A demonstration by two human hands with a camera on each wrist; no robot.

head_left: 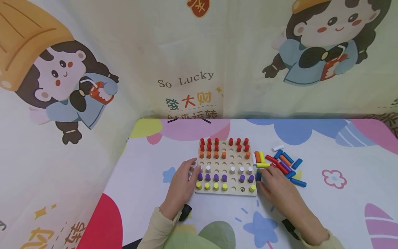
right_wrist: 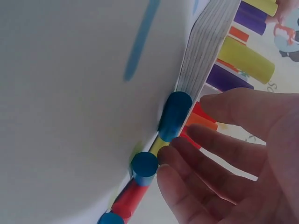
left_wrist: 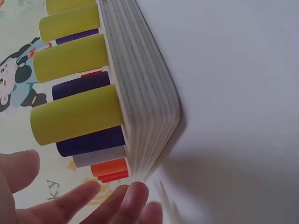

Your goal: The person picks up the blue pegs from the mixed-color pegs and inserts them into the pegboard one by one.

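We saw the loose left grip [head_left: 181,181] at the board's [head_left: 220,167] nine o'clock, perhaps to steady it; at three, the right grip [head_left: 276,183] hung unclosed beside a blue peg [right_wrist: 175,116].

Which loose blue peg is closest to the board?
The blue peg at the board's right edge, by the right hand; every other loose blue peg lies farther right.

A pale wooden pegboard [head_left: 228,167] lies flat, partly filled with rows of upright coloured pegs [head_left: 216,178]. A blue cylindrical peg [right_wrist: 174,117] sits just beside the board's edge.
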